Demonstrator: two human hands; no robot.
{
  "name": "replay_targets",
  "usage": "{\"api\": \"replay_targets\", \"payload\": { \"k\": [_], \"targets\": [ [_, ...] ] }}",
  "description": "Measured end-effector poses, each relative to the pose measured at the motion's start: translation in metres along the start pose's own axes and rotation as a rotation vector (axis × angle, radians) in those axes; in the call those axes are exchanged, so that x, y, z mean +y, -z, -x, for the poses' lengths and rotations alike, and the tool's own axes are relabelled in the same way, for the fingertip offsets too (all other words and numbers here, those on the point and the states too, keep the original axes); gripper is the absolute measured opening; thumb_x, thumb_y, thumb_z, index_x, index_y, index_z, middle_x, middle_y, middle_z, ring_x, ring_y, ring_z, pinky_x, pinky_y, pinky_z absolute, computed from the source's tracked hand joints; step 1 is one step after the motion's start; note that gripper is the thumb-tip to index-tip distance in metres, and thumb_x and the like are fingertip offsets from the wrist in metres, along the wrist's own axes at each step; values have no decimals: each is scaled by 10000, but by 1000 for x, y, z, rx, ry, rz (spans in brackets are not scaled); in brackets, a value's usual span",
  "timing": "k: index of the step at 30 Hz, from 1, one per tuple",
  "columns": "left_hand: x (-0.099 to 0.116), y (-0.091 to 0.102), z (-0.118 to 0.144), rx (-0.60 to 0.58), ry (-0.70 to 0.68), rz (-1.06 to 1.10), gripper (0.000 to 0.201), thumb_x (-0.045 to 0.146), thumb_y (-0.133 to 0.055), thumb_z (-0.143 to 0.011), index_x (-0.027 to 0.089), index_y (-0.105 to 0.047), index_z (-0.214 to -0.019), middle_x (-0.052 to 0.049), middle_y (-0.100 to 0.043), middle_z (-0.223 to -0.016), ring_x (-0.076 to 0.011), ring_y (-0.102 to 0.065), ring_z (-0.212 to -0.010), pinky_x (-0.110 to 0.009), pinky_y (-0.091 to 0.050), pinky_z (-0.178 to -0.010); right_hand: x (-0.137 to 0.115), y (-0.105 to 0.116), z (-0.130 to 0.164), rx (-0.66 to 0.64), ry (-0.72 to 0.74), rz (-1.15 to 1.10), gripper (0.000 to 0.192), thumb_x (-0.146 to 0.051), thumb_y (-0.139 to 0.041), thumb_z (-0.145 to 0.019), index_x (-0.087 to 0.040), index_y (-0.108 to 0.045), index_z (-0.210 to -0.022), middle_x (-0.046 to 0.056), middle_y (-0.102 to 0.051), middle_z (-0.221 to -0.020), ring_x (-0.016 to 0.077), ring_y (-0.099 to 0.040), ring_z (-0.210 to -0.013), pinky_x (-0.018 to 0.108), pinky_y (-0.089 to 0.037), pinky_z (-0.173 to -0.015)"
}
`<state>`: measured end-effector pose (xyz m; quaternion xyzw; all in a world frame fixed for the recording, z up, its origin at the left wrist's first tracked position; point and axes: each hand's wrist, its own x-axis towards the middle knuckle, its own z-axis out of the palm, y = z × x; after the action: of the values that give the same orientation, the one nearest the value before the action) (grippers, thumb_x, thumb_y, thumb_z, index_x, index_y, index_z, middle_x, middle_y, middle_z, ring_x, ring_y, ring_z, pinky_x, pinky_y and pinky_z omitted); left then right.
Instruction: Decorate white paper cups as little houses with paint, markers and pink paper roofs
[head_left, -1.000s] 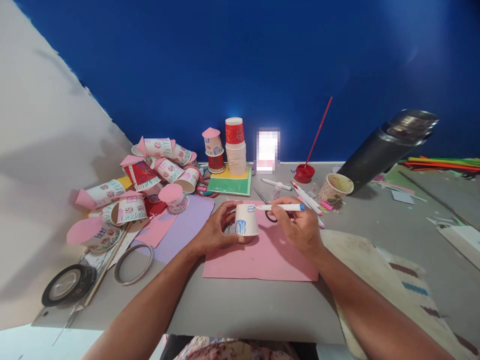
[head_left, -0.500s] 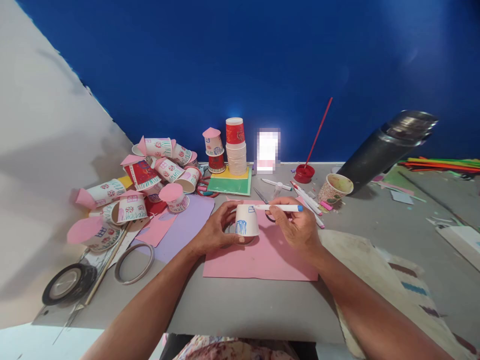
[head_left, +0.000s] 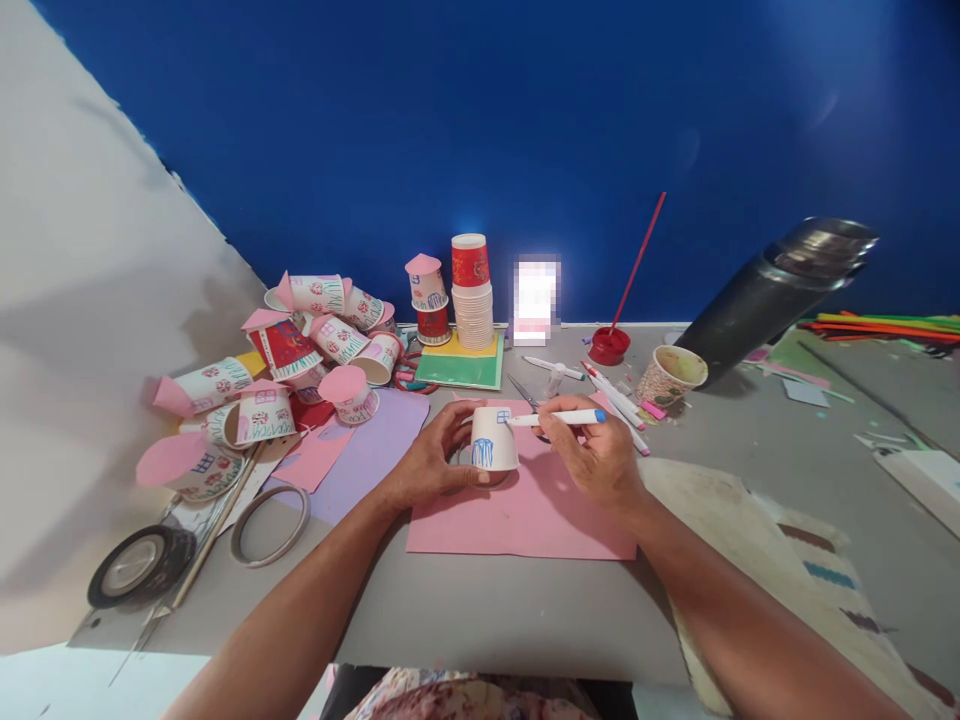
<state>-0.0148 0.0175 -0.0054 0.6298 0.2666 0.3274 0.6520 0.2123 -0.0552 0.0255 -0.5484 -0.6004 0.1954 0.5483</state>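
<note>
A white paper cup point(head_left: 491, 438), turned upside down, is held in my left hand point(head_left: 429, 455), fingers on its far side and thumb near the rim. Blue pen marks show on the cup: a dense upright scribble low down and a small window with panes near the top. My right hand point(head_left: 589, 450) grips a white felt-tip pen point(head_left: 561, 418) with a blue end. The pen's tip is at the small window, touching or almost touching the cup. Under both hands lies a sheet of pink paper point(head_left: 517, 525).
Decorated cups with pink paper tops point(head_left: 266, 415) are heaped at left, near a tape roll point(head_left: 139, 568) and a ring point(head_left: 270, 527). A tall cup stack point(head_left: 474, 315) stands behind. Pens point(head_left: 611, 395), a patterned cup point(head_left: 671, 377), a dark flask point(head_left: 765, 300) and a cloth point(head_left: 712, 530) are at right.
The small blue window has gained lines and now shows panes. My right hand's pen tip has shifted slightly down; my left hand keeps the cup in nearly the same place.
</note>
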Motion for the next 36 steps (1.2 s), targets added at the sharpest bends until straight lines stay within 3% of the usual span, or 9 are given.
{"api": "replay_targets", "payload": {
  "k": [8,12,15,21,26,29,32,34,36],
  "targets": [
    [2,-2,0,7,-9,5,816,256,-971,-645,299,-578,-1358,-103,-572,-1469,-345,-536,-1406,-520,-425,-1175,3,0,2,34,30,-31,201,-367,-601,-968,-228,-707,-869,24,-758,-746,176,-703,-639,282,-538,-579],
    [-1,-2,0,19,-17,-13,821,276,-975,-639,297,-577,-1357,-103,-569,-1467,-345,-533,-1403,-509,-429,-1171,6,-1,3,53,-17,-112,227,-392,-564,-1008,-221,-713,-1017,11,-736,-728,140,-601,-542,275,-510,-537],
    [-2,-1,0,66,-21,-53,820,312,-977,-634,289,-567,-1343,-112,-568,-1461,-354,-562,-1368,-502,-466,-1131,6,-1,4,38,-25,-85,191,-373,-606,-988,-227,-715,-1044,13,-753,-774,140,-616,-565,271,-525,-567],
    [3,-2,2,161,-76,-101,748,339,-958,-665,257,-551,-1288,-105,-613,-1371,-331,-625,-1278,-470,-494,-1092,9,-2,6,-141,229,139,208,-364,-775,-868,-242,-689,-1013,33,-777,-876,189,-707,-691,304,-563,-660],
    [2,-8,5,168,-92,23,703,360,-946,-689,259,-553,-1263,-102,-582,-1408,-321,-627,-1269,-439,-498,-1066,15,-10,8,-62,381,270,116,-259,-675,-922,-247,-688,-1036,69,-792,-919,240,-748,-821,343,-580,-712],
    [0,-11,7,100,-115,50,715,338,-959,-675,262,-572,-1271,-104,-596,-1392,-313,-624,-1260,-422,-483,-1070,11,-6,6,51,286,199,110,-229,-670,-925,-244,-693,-1032,52,-781,-902,213,-733,-790,331,-586,-736],
    [0,-8,8,48,-125,89,551,345,-875,-790,245,-604,-1259,-110,-654,-1292,-299,-632,-1224,-414,-496,-1030,7,3,1,124,77,14,153,-317,-748,-888,-247,-711,-1019,29,-755,-857,196,-706,-738,309,-583,-680],
    [3,-5,8,19,-119,108,500,327,-822,-837,255,-612,-1285,-113,-667,-1283,-305,-626,-1238,-414,-508,-1002,8,9,-3,69,-93,-140,234,-400,-799,-846,-244,-724,-1004,28,-745,-843,199,-695,-721,302,-571,-629],
    [8,-4,10,-46,-115,97,587,280,-820,-815,296,-597,-1358,-113,-627,-1391,-327,-581,-1321,-426,-508,-1017,11,12,-6,-24,-233,-263,307,-454,-843,-793,-238,-739,-984,31,-741,-827,207,-691,-719,304,-563,-614]
  ]
}}
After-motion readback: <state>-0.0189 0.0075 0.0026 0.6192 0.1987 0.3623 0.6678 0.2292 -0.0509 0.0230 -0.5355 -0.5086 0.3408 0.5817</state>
